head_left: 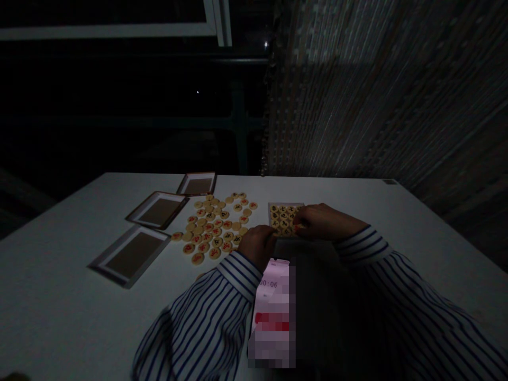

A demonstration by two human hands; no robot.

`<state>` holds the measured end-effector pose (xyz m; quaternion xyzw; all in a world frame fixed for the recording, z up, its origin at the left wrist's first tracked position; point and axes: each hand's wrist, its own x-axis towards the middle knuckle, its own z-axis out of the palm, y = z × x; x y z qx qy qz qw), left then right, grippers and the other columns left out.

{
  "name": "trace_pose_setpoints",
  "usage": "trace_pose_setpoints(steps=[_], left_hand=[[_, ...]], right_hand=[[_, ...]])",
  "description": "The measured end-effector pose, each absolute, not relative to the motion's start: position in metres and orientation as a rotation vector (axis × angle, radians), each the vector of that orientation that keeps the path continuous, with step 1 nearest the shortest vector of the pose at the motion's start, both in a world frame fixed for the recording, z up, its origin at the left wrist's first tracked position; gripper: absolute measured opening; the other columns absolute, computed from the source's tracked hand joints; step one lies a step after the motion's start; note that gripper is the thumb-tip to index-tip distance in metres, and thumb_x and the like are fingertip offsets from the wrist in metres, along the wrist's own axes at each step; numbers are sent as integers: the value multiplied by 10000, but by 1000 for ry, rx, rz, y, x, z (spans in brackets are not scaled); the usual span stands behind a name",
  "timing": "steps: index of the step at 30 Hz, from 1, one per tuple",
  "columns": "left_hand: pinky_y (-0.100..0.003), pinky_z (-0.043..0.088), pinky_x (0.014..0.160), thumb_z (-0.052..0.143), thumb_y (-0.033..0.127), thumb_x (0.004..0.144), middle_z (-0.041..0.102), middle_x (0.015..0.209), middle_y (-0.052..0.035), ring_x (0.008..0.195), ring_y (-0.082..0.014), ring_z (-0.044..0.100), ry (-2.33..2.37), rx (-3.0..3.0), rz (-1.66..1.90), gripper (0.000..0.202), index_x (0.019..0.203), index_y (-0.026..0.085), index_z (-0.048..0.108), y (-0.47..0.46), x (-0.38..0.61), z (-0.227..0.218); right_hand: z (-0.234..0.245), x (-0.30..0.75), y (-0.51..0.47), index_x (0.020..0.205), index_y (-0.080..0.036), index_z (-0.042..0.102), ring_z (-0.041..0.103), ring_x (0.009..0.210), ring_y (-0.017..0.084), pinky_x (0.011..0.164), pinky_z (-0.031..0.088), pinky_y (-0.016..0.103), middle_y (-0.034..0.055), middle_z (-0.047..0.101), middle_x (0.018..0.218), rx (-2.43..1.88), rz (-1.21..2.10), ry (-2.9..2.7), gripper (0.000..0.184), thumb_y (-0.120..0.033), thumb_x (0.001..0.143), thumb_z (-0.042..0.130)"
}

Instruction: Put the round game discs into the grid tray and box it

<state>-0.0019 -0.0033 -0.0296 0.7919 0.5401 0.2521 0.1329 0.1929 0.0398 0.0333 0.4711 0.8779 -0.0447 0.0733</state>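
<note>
A shallow box (270, 218) holds Chinese chess pieces set in rows, mostly with dark characters. My left hand (257, 246) has its fingers curled at the box's near left corner and appears to grip the edge. My right hand (323, 219) reaches over the right side of the box. Its fingers are closed on a Chinese chess piece (296, 227) with a red mark, at the box's near right part. Left of the box lies a loose spread of round chess pieces (216, 224), some showing red or dark characters and others blank side up.
Three shallow trays or lids (135, 254) lie along the left side of the white table (59, 264). A lit phone (272, 296) showing a timer lies in front of me between my forearms. A string curtain (337, 106) hangs behind the table, and the room is dim.
</note>
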Motion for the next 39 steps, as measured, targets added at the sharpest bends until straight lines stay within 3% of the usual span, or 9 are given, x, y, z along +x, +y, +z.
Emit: trace_pose_setpoints(steps=[39], left_hand=[[-317,475,826,512,201,797,669,965,-58,906,-184,602,1532,2314,784,205,957,161,634,-2,-3,-32]], right_hand=[[38,192,36,848,-216,657,595,725,179,623,381,265,52,664,852,1409,-258,2615,224,-310,724,496]])
